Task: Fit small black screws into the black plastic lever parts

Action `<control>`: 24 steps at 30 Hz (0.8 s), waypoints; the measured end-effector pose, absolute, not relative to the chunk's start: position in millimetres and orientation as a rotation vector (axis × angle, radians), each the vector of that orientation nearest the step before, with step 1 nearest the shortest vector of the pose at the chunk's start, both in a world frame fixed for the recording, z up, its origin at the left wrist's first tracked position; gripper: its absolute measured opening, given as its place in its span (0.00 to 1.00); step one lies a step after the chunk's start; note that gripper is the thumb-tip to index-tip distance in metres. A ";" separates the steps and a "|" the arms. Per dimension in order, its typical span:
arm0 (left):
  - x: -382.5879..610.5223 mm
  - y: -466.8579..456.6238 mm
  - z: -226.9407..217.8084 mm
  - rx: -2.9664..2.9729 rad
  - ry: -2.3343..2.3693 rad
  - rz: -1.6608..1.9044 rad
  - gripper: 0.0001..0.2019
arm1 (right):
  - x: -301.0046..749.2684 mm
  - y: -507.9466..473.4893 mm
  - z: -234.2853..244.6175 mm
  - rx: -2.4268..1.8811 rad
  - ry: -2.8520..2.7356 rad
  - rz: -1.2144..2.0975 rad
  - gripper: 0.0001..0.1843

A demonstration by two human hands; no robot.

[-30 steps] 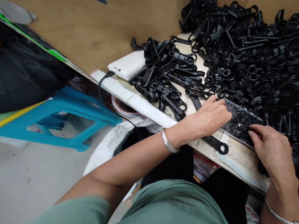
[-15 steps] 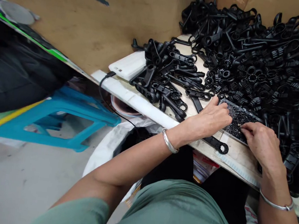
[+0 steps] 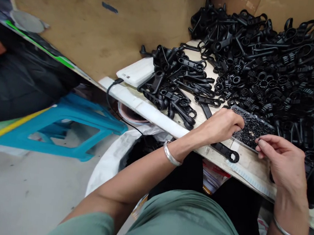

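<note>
A shallow clear tray point(image 3: 254, 114) full of tiny black parts point(image 3: 247, 129) lies near the table's front edge. At its left end is my left hand point(image 3: 223, 124), fingers curled down and pressed together; whatever they hold is hidden. My right hand point(image 3: 285, 159) is just off the tray's front right corner, thumb and forefinger pinched on what looks like a small black part point(image 3: 257, 140). Below my left wrist, a black plastic arm with a ring end point(image 3: 228, 153) lies along the table edge, partly covered.
A big heap of black plastic pieces point(image 3: 264, 57) covers the back and right. A smaller pile of black arms point(image 3: 177, 82) lies left, beside a white power bank point(image 3: 136, 71) with a cable. A blue stool point(image 3: 60, 126) and a white sack point(image 3: 109, 165) stand below the table.
My right hand has lifted out of the tray and drawn back toward the right, fingers pinched. My left fingers have curled in more at the tray's left end. The view has shifted slightly.
</note>
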State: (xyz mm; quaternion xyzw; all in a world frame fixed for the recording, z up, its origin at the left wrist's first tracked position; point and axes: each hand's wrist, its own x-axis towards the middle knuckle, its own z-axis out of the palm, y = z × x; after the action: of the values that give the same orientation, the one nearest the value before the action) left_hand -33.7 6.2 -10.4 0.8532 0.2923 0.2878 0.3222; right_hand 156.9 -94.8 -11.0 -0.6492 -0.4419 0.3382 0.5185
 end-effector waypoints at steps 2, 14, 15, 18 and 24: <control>-34.8 -0.6 -11.6 1.947 0.755 0.807 0.07 | 151.9 -96.8 -11.3 -1.438 -0.963 0.937 0.14; -32.0 -37.9 -16.0 1.114 0.602 0.824 0.02 | 134.1 -109.6 -9.6 -1.183 -0.699 1.308 0.13; -32.0 -39.2 -16.6 1.101 0.602 0.820 0.02 | 133.2 -110.2 -9.5 -1.178 -0.694 1.306 0.13; -32.5 -42.5 -17.6 1.065 0.604 0.802 0.03 | 131.1 -111.4 -9.7 -1.181 -0.683 1.291 0.14; -34.4 -46.5 -14.7 1.032 0.633 0.784 0.01 | 128.5 -113.9 -12.2 -1.180 -0.698 1.301 0.15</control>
State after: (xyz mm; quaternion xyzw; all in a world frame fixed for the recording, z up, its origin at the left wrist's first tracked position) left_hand -34.4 -46.5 -14.7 0.4726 0.2898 0.3588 0.7510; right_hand 128.5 -113.9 -12.2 -0.5062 -0.2992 0.5578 0.5858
